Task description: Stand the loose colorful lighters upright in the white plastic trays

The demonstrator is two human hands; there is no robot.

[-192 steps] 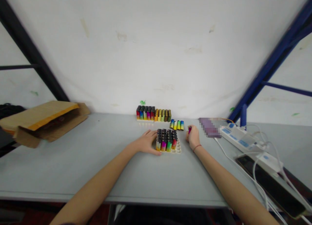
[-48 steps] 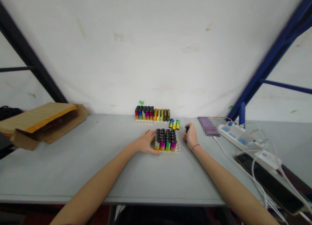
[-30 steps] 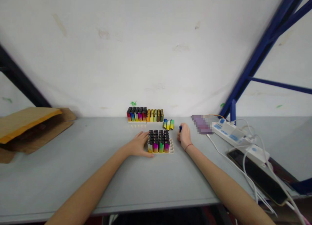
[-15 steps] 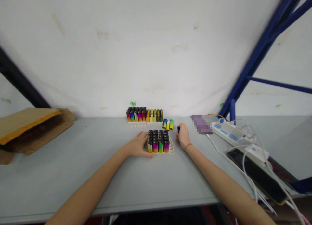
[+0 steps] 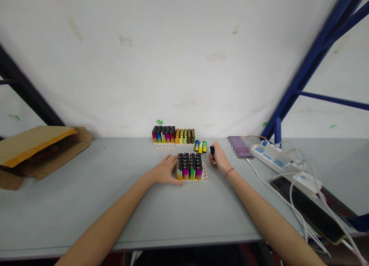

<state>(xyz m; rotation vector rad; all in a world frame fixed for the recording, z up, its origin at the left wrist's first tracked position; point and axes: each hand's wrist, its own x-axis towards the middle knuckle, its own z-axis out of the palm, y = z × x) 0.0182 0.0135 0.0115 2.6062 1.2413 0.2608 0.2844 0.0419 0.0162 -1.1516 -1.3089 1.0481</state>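
Note:
My left hand [image 5: 165, 170] holds the left side of a white tray [image 5: 205, 173], its thumb stretched along the front edge and its fingers at the side. Several upright lighters [image 5: 189, 168] with black tops and rainbow-coloured bodies fill most of this tray. Along its right side a column of holes has no lighters. My right hand [image 5: 219, 156] is just right of the tray, its fingers closed round a lighter [image 5: 212, 150]; a dark upper part shows above the fist. Behind the tray a few loose lighters [image 5: 200, 146] in blue, yellow and green lie on the table.
Two filled trays stand by the wall: black-topped lighters [image 5: 163, 135] and yellow-to-olive ones [image 5: 185, 136]. Right are a blurred purple item [image 5: 241, 147], a power strip [image 5: 268, 155], white cables and a dark phone [image 5: 305, 206]. An open brown paper bag [image 5: 43, 150] lies left.
My right hand has turned slightly, so more of the dark part of its lighter shows. My left hand stays at the tray. The whole view has shifted a little.

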